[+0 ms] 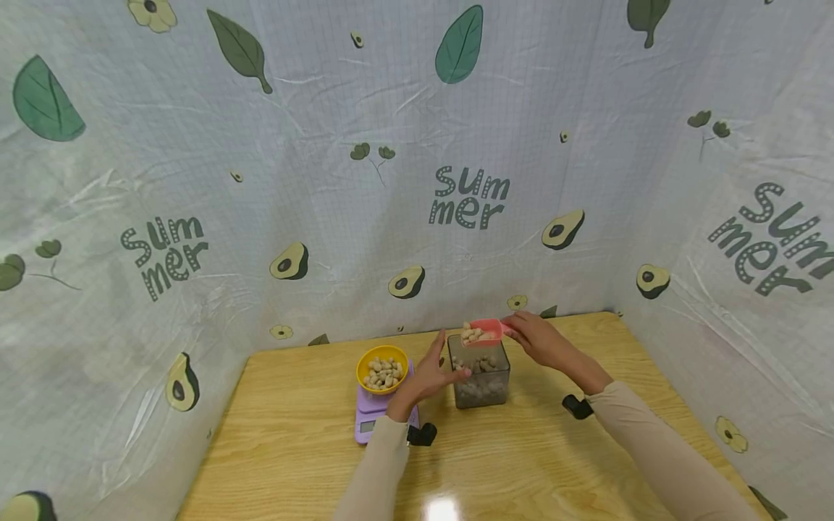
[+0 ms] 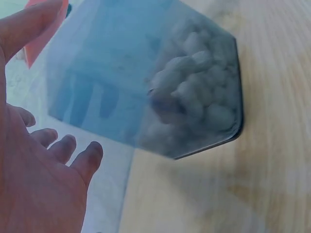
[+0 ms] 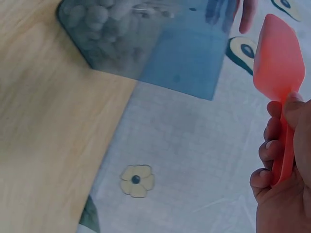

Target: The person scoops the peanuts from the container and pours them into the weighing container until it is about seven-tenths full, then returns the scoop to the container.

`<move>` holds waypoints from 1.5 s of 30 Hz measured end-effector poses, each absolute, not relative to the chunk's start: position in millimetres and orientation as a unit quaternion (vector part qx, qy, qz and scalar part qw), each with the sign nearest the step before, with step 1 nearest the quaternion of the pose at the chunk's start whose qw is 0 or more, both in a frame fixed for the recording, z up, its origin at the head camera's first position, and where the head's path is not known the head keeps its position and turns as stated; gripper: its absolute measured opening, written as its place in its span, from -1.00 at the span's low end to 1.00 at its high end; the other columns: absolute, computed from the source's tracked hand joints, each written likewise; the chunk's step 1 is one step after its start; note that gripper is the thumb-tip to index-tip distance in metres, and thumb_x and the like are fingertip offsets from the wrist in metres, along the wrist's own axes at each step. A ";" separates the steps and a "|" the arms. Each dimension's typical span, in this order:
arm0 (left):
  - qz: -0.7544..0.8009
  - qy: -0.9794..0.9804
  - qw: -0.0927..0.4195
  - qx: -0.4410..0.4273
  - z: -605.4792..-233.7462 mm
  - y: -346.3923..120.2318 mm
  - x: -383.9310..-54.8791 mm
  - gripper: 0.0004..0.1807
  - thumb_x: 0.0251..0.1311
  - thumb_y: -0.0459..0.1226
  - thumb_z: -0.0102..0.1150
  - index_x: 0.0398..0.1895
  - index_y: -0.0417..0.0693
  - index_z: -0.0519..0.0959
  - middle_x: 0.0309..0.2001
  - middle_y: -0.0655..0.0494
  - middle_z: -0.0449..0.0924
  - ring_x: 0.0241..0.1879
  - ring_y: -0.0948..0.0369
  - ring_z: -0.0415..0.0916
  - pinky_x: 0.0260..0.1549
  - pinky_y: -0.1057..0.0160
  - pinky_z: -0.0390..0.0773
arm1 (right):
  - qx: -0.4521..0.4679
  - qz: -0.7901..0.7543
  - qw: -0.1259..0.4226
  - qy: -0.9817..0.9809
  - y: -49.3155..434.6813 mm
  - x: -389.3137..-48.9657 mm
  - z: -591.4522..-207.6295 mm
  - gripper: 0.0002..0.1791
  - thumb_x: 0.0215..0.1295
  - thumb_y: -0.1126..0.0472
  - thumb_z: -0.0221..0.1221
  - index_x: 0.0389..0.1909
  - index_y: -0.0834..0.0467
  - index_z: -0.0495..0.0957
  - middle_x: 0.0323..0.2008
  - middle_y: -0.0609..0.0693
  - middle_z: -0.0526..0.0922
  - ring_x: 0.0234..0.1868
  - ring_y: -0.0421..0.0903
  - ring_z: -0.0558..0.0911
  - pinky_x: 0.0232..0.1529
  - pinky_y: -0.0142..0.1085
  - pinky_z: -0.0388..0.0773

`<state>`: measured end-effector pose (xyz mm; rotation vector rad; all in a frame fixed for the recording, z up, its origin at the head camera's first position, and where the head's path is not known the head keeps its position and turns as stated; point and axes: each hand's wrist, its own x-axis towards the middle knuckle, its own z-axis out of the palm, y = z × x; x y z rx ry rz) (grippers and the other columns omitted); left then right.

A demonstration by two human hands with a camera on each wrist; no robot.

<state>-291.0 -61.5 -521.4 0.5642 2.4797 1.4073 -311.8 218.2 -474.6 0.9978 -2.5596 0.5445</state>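
My right hand (image 1: 537, 339) grips the handle of a pink-red scoop (image 3: 279, 58), its fingers curled round it in the right wrist view. Pale peanuts in their shells (image 1: 474, 334) lie in the scoop, which is above a clear grey plastic bin (image 1: 482, 394). More peanuts (image 2: 194, 87) fill the lower part of that bin. Beside its left wall is my left hand (image 1: 426, 378), fingers spread and thumb near the rim; whether it touches the bin I cannot tell.
Left of my left hand, a yellow bowl (image 1: 360, 376) of peanuts stands on a purple kitchen scale (image 1: 373, 414). All of it is on a wooden table (image 1: 293, 427). A printed sheet (image 1: 339, 217) hangs behind and at both sides.
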 end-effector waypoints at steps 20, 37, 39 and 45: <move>0.420 0.893 -0.003 0.165 -474.1 -116.9 -277.5 0.08 0.22 0.08 0.24 0.61 0.15 -0.25 0.61 0.05 -0.26 0.56 -0.08 -0.11 0.47 -0.17 0.05 | 0.354 0.211 0.155 -0.898 176.0 -313.1 -452.6 -0.72 0.48 0.20 0.05 0.08 0.21 0.56 -0.14 0.05 0.61 -0.15 -0.02 0.58 -0.10 -0.08 0.56; 0.404 0.906 -0.006 0.125 -486.7 -175.9 -267.0 0.09 0.22 0.04 0.25 0.61 0.11 -0.27 0.62 0.03 -0.31 0.58 -0.08 -0.26 0.46 -0.26 -0.07 | 0.379 0.197 0.136 -0.894 119.5 -319.8 -459.6 -0.72 0.50 0.17 0.02 0.05 0.22 0.55 -0.10 0.09 0.63 -0.05 0.02 0.61 0.03 -0.09 0.58; 0.402 0.909 0.000 0.115 -491.6 -181.0 -266.4 0.12 0.19 0.03 0.28 0.60 0.03 -0.26 0.61 -0.03 -0.32 0.58 -0.13 -0.25 0.45 -0.27 -0.06 | 0.378 0.190 0.134 -0.896 111.8 -320.2 -460.3 -0.72 0.50 0.17 0.01 0.05 0.21 0.55 -0.11 0.08 0.63 -0.06 0.01 0.62 0.02 -0.10 0.58; 0.396 0.913 0.019 0.092 -509.0 -193.7 -266.7 0.20 0.13 0.07 0.33 0.60 -0.08 -0.27 0.60 -0.14 -0.34 0.56 -0.19 -0.22 0.45 -0.27 -0.03 | 0.384 0.177 0.117 -0.898 89.6 -322.8 -466.6 -0.73 0.51 0.17 0.01 0.06 0.19 0.54 -0.11 0.07 0.62 -0.05 0.01 0.61 0.02 -0.10 0.56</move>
